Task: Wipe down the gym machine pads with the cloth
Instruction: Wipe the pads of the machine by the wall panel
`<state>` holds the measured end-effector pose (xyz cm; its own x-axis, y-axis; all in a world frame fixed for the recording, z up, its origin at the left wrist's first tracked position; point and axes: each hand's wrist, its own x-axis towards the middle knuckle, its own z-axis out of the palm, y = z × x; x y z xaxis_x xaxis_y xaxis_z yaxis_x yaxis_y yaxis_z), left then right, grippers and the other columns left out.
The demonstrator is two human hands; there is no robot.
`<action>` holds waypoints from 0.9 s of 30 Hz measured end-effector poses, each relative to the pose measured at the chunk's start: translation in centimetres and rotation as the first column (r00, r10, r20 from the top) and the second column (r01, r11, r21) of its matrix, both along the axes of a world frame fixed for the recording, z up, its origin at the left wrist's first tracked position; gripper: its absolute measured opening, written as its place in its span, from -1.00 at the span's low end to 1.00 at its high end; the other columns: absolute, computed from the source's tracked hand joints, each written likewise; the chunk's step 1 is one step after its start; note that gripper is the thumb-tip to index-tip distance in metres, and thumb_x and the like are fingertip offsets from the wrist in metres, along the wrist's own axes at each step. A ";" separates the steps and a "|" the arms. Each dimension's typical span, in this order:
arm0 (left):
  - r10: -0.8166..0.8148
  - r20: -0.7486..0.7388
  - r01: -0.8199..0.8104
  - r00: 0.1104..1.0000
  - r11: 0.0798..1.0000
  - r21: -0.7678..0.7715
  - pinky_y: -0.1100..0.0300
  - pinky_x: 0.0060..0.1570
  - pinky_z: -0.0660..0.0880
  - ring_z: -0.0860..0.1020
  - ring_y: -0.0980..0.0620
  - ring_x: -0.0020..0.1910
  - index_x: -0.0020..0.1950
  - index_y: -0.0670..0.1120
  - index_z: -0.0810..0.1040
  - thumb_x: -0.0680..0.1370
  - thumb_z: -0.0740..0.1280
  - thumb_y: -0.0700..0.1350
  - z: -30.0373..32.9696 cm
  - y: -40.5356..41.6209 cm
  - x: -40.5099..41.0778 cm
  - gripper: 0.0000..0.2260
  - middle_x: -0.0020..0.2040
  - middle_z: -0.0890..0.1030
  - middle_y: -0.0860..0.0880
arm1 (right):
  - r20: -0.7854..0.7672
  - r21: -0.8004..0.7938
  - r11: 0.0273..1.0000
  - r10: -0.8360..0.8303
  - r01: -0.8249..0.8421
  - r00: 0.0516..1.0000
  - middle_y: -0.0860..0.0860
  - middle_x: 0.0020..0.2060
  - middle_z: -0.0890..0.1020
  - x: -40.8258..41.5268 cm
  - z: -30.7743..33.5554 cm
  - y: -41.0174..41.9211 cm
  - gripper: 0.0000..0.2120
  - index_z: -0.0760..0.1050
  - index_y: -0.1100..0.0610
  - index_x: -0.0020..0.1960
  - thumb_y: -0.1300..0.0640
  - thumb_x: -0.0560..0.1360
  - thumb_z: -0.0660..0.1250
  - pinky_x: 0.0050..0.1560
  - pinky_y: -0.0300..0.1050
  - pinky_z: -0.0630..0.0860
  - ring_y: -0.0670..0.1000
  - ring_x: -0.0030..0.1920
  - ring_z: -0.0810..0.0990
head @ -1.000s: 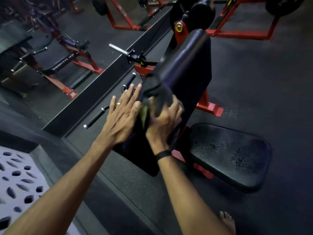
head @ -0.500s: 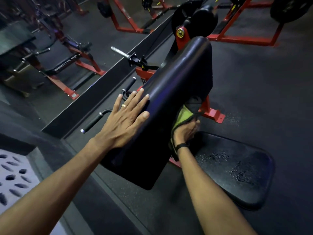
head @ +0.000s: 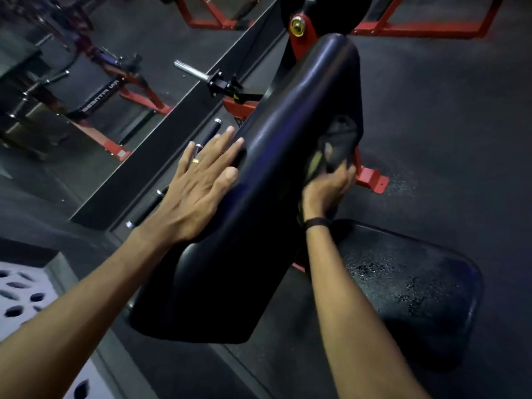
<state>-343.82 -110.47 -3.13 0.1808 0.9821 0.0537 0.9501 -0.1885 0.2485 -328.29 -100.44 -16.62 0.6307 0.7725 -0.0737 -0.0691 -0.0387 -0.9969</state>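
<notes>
A long black chest pad [head: 259, 197] slopes up through the middle of the view on a red machine frame. My left hand [head: 201, 185] lies flat with spread fingers on the pad's left edge. My right hand [head: 328, 188] grips a dark cloth with a green side [head: 334, 148] and holds it against the pad's right flank. A black seat pad [head: 411, 286] lies lower right, its surface speckled with wet drops.
Black handle bars [head: 149, 205] stick out left of the pad. A chrome weight peg [head: 193, 72] juts out above them. A mirror wall [head: 72, 90] runs along the left. Red frames [head: 426, 27] stand at the back. Dark rubber floor [head: 446, 125] spreads right.
My right hand has carried the cloth from the pad's top face over to its right side and a little upward. My left hand has stayed flat on the left edge.
</notes>
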 end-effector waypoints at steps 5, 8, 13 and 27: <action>-0.106 0.019 0.103 0.994 0.986 0.134 0.08 0.41 0.29 0.44 0.01 0.41 0.39 -0.14 0.51 0.67 -0.03 0.18 1.2 2.5 0.9 -0.44 0.42 0.50 -0.06 | -0.316 -0.099 0.995 -0.014 -0.019 0.949 0.10 0.12 0.63 -3.0 -2.6 -10.4 -0.65 0.59 0.14 0.25 -0.01 0.55 0.36 0.19 0.11 0.52 0.08 0.12 0.61; -0.051 -0.020 0.054 0.998 0.977 0.206 -0.08 -0.02 0.40 0.50 -0.15 -0.09 -0.06 -0.19 0.50 0.68 -0.03 0.14 1.8 6.7 2.8 -0.51 -0.08 0.51 -0.10 | 0.174 0.171 0.971 0.135 -0.165 0.975 -0.02 0.26 0.55 -3.3 0.7 -13.2 -0.66 0.55 0.02 0.33 -0.03 0.59 0.37 0.31 -0.11 0.41 0.03 0.23 0.54; -0.055 0.023 0.047 0.998 0.965 0.258 0.18 0.35 0.20 0.34 0.08 0.44 0.39 -0.08 0.45 0.66 0.01 0.13 -0.1 8.1 3.4 -0.54 0.50 0.35 0.00 | 0.266 0.168 0.986 -0.032 -0.014 0.963 0.19 0.15 0.60 0.2 0.2 2.9 -0.56 0.59 0.19 0.29 -0.11 0.58 0.31 0.22 0.00 0.43 0.23 0.17 0.55; -0.095 0.109 0.043 0.990 0.914 0.403 -0.16 -0.22 0.40 0.47 -0.13 -0.27 -0.25 -0.28 0.53 0.69 0.08 0.04 0.2 14.1 5.6 -0.49 -0.28 0.48 -0.15 | 0.403 0.289 0.945 0.025 -0.153 0.915 0.12 0.20 0.58 0.2 3.4 0.4 -0.61 0.58 0.05 0.32 -0.12 0.58 0.31 0.14 0.01 0.42 0.19 0.16 0.54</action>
